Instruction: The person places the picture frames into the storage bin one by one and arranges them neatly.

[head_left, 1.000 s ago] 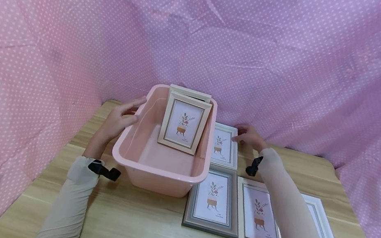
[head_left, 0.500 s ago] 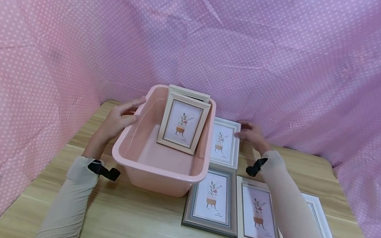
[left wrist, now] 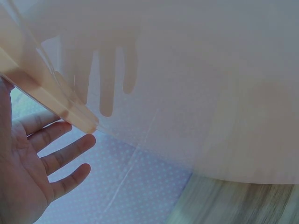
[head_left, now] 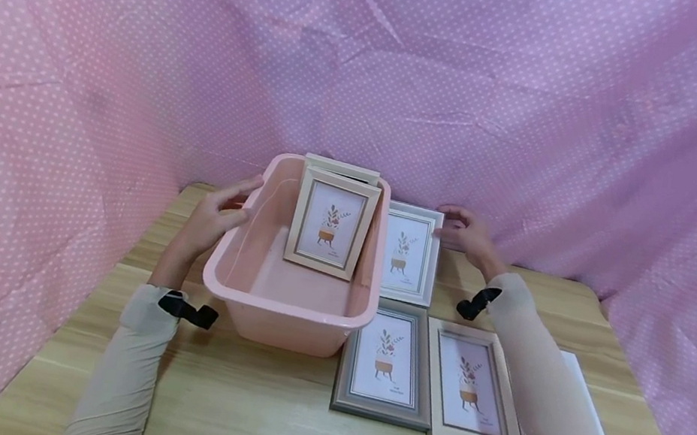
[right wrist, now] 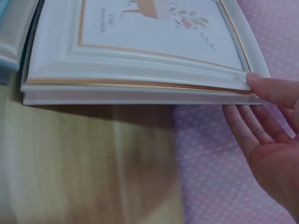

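At frame centre, the left hand [head_left: 215, 215] rests open-fingered against the pink plastic tub's [head_left: 281, 298] left rim. Right of the tub, the right hand [head_left: 469, 235] pinches the white picture frame's [head_left: 409, 252] far corner, tilting it off the wooden surface [head_left: 262, 417].

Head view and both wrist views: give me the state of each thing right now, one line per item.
Pink bin: upright on the table, open.
Beige frame: standing in the bin, leaning on another frame.
White frame: far end tipped up.
Grey frame: flat on the table.
Cream frame: flat.
Left hand: open, on the bin's rim.
Right hand: pinches the white frame's corner.
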A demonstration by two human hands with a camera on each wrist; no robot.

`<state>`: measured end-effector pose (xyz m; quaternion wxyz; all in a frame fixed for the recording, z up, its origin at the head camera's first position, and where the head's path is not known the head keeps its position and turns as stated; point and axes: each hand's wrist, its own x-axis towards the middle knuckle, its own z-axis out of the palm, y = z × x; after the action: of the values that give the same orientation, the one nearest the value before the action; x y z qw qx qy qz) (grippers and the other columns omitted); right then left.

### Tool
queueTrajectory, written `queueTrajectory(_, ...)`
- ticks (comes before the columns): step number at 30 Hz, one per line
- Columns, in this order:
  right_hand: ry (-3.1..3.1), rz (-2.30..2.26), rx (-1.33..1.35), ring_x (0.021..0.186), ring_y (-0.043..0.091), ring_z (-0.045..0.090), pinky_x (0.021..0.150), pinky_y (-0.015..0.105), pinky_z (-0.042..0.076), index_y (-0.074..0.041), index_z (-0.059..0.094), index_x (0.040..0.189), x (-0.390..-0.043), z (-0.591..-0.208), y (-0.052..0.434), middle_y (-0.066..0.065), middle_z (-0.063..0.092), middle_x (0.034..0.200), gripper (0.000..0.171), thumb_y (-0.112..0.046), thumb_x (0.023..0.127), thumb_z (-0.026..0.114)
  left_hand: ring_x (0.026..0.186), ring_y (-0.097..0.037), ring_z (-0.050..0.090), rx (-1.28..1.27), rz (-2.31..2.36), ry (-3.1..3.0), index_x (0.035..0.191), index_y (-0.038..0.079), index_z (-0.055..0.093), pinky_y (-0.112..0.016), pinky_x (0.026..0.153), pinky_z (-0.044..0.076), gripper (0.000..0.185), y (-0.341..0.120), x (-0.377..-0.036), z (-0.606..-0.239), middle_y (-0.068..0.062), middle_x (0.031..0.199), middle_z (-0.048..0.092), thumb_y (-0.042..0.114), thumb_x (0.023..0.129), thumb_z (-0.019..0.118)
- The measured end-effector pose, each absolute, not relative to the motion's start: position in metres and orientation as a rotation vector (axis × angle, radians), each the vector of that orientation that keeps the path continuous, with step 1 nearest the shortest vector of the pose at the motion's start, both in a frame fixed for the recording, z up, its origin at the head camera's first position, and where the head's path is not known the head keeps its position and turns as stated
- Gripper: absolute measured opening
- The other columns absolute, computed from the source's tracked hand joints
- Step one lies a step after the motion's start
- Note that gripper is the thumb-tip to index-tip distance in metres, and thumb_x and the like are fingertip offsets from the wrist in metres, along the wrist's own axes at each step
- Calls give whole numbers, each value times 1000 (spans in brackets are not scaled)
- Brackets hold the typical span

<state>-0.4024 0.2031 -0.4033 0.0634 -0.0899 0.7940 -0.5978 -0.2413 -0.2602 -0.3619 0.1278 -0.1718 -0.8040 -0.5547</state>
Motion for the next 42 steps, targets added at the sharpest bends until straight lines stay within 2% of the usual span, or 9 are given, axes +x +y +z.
queueTrajectory(4, 2398, -1802, -299, 88, 15, 61, 71, 25, 54, -2, 54, 123, -400, -391, 206, 16, 59, 109, 52, 5, 75, 73, 115, -37, 50, -482, -1614, -2347, 136, -1, 46, -33, 96, 40, 48, -260, -240, -361, -17, 146, 39, 1, 88, 54)
queueTrajectory(9, 2378, -1804, -295, 84, 14, 63, 77, 36, 55, -1, 54, 122, -397, -382, 210, 18, 58, 109, 50, 6, 76, 72, 115, -36, 51, -470, -1615, -2351, 136, 0, 47, -38, 96, 40, 48, -260, -240, -361, -16, 146, 40, 2, 89, 54)
queueTrajectory(11, 2369, -1818, -287, 84, 14, 63, 78, 37, 55, -1, 55, 120, -396, -379, 212, 17, 59, 108, 48, 6, 76, 72, 114, -36, 51, -467, -1611, -2353, 136, 0, 47, -35, 94, 41, 47, -260, -240, -361, -15, 146, 40, 2, 89, 54)
queueTrajectory(16, 2398, -1799, -276, 86, 14, 63, 77, 32, 55, -3, 57, 117, -391, -373, 214, 15, 60, 107, 45, 3, 76, 73, 114, -35, 51, -453, -1598, -2364, 136, 1, 47, -26, 91, 40, 48, -258, -239, -360, -15, 146, 40, 1, 89, 53)
queueTrajectory(22, 2432, -1783, -296, 87, 14, 63, 77, 31, 55, 0, 57, 116, -384, -366, 216, 17, 60, 107, 43, 3, 76, 72, 114, -35, 52, -450, -1579, -2366, 136, 0, 47, -37, 95, 40, 47, -256, -238, -360, -16, 146, 40, 1, 89, 53)
queueTrajectory(28, 2414, -1774, -318, 92, 18, 61, 80, 32, 55, 4, 55, 118, -374, -353, 216, 20, 59, 111, 43, 6, 78, 70, 116, -36, 50, -436, -1591, -2371, 136, 0, 47, -32, 95, 39, 47, -255, -236, -358, -15, 146, 40, 1, 89, 52)
queueTrajectory(32, 2418, -1782, -322, 90, 15, 62, 77, 27, 55, 3, 56, 117, -374, -351, 217, 15, 61, 108, 44, 4, 76, 72, 116, -36, 50, -441, -1594, -2368, 136, -1, 46, -40, 97, 38, 48, -254, -235, -357, -15, 146, 40, -1, 89, 51)
queueTrajectory(37, 2443, -1766, -330, 93, 20, 61, 76, 26, 55, 2, 57, 115, -376, -351, 220, 17, 60, 107, 42, 5, 76, 72, 115, -37, 50, -449, -1593, -2360, 136, -2, 46, -29, 94, 39, 48, -253, -234, -357, -16, 145, 40, -2, 88, 51)
queueTrajectory(42, 2478, -1751, -327, 91, 19, 62, 75, 26, 55, 4, 57, 114, -375, -353, 226, 18, 61, 106, 41, 7, 75, 71, 114, -38, 50, -447, -1596, -2361, 136, -3, 46, -34, 95, 39, 48, -251, -232, -356, -17, 145, 40, -3, 88, 50)
